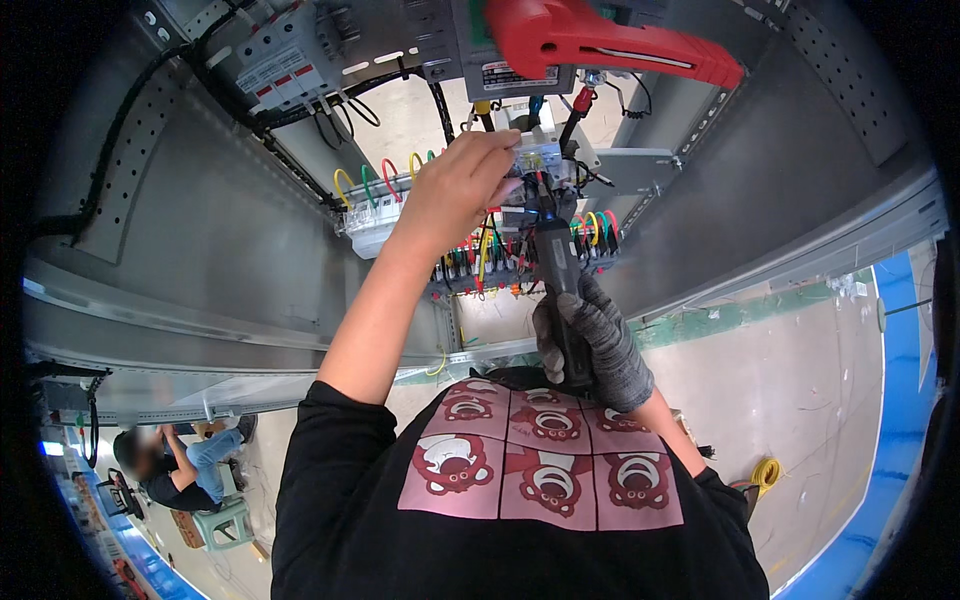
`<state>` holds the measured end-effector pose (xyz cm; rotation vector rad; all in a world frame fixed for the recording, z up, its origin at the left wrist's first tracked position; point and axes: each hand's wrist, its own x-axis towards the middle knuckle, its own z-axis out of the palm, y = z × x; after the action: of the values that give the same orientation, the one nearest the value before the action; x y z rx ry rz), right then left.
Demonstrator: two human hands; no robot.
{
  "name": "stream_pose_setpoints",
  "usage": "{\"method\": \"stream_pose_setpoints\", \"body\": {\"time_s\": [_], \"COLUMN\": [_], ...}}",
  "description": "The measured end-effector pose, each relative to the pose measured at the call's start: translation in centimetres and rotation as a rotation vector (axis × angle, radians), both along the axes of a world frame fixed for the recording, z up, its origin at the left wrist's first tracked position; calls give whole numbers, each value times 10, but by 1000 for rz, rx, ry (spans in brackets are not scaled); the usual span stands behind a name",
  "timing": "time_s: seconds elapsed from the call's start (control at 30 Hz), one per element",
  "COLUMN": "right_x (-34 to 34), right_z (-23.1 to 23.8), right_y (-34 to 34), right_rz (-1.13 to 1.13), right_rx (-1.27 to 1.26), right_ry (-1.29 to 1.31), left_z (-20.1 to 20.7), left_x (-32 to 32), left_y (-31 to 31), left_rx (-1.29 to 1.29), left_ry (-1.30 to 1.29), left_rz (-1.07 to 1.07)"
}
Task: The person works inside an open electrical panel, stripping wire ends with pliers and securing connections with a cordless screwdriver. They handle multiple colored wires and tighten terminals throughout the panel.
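My bare left hand (462, 192) reaches up into a metal cabinet. Its fingers and thumb are closed on the left side of a clear-covered electrical component (541, 154), partly hidden behind them. In a grey glove, my right hand (608, 345) grips a black cordless screwdriver (562, 262) by its handle. The tool points up at the component, its tip close to the lower part, where a small red wire end shows. Whether the tip touches a screw cannot be made out.
A large red rotary handle (610, 42) juts out above my hands. Breakers with coloured wire loops (372, 225) sit left of the component. Sheet-metal walls (790, 190) enclose both sides. At the lower left, a person (180, 470) sits on a green stool (226, 524). Yellow coil (767, 472) lies right.
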<state>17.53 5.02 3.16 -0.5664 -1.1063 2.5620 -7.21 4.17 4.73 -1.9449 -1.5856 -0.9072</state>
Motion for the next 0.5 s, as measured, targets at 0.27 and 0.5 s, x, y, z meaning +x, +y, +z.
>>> {"method": "stream_pose_setpoints", "body": {"time_s": [0.27,0.5], "right_x": [1,2], "right_z": [1,3], "right_y": [-2,-1], "right_rz": [-22,-37], "right_rx": [-3,24], "right_ry": [-32,-49], "left_z": [-10,-12], "left_x": [-1,-2], "left_y": [7,9], "left_rx": [146,128], "left_ry": [21,26], "left_rz": [-32,-25]}}
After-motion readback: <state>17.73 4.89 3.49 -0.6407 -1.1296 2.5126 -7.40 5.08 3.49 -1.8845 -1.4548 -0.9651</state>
